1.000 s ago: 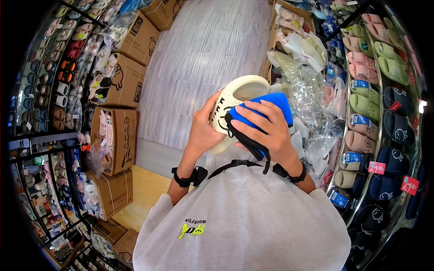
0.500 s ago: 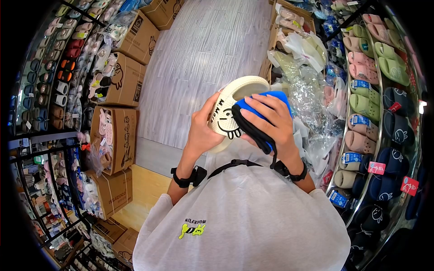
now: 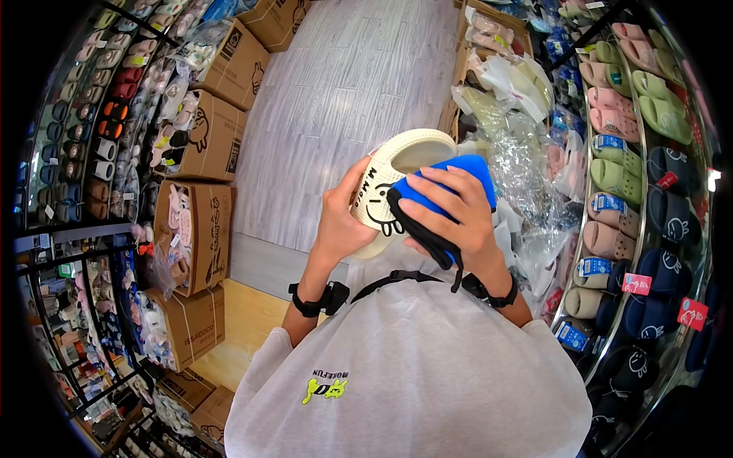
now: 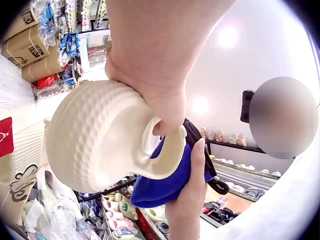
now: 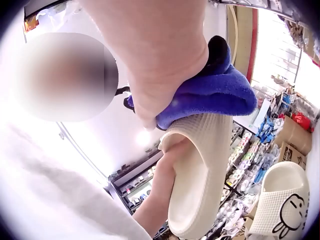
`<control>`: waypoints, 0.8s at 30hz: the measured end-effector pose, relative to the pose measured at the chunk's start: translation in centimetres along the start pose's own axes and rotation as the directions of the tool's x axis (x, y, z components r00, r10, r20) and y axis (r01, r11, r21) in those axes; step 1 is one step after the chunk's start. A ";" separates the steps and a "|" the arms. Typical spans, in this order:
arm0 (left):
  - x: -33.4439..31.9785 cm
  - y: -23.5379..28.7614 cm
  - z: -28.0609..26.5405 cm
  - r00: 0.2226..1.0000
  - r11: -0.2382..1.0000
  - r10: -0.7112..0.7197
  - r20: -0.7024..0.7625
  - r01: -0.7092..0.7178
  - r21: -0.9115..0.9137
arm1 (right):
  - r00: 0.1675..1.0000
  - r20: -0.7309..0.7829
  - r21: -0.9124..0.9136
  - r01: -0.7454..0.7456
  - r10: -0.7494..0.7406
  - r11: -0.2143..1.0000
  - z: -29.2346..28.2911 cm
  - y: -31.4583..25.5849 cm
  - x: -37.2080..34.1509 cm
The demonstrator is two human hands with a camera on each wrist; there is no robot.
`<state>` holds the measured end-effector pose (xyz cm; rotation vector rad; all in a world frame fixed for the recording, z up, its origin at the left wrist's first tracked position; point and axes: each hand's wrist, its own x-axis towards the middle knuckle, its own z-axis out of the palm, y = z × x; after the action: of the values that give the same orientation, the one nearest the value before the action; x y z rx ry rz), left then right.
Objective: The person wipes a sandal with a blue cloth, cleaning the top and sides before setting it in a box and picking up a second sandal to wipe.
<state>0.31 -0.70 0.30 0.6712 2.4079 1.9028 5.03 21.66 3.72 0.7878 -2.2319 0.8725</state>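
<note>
A cream slide slipper point(image 3: 418, 145) with a black rabbit drawing and lettering is held up in front of the shirt. My left hand point(image 3: 345, 217) grips it along its left side; in the left wrist view that hand's thumb point(image 4: 167, 117) reaches in at the slipper's opening. My right hand point(image 3: 452, 217) holds a folded blue cloth point(image 3: 477, 172) with black edging and a dangling cord against the slipper's upper. The cloth overlaps the right part of the drawing. A second cream slipper point(image 5: 282, 200) with the same rabbit shows in the right wrist view.
Cardboard boxes point(image 3: 195, 244) of bagged slippers line the left side, with racks of slippers beyond. To the right lie crumpled clear plastic bags point(image 3: 511, 130) beside shelves of clogs and slides point(image 3: 611, 175). A grey wood-look floor point(image 3: 328, 76) runs ahead between them.
The blue cloth slid right across the slipper's upper, uncovering more of the rabbit drawing, then came slightly back left. My left hand and the slipper have stayed nearly still.
</note>
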 end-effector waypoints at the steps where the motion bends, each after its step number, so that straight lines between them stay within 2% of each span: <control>1: 0.0 0.0 0.0 1.000 1.000 0.000 0.004 0.000 -0.007 | 1.000 0.000 0.000 0.000 0.000 1.000 0.0 0.1 -0.1; 5: -0.2 -0.3 0.1 1.000 1.000 -0.030 0.000 0.030 -0.006 | 0.999 0.035 0.004 0.002 -0.002 1.000 -0.1 0.4 -0.1; 7: -0.2 -0.4 0.2 1.000 1.000 -0.016 0.004 0.016 0.001 | 0.998 -0.013 0.019 -0.059 0.059 0.998 0.1 0.3 -0.1; 11: 0.0 -0.1 0.3 1.000 1.000 -0.024 -0.006 0.024 -0.012 | 1.000 0.000 -0.003 -0.018 0.018 1.000 0.1 -0.1 -0.1; 24: 0.1 -0.3 0.6 1.000 1.000 -0.017 -0.004 0.017 0.000 | 0.999 -0.006 0.003 -0.049 0.049 0.999 -0.1 0.3 -0.2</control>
<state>0.28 -0.18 -0.14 0.6453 2.4082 1.8989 4.99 21.93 3.51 0.7336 -2.2537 0.9010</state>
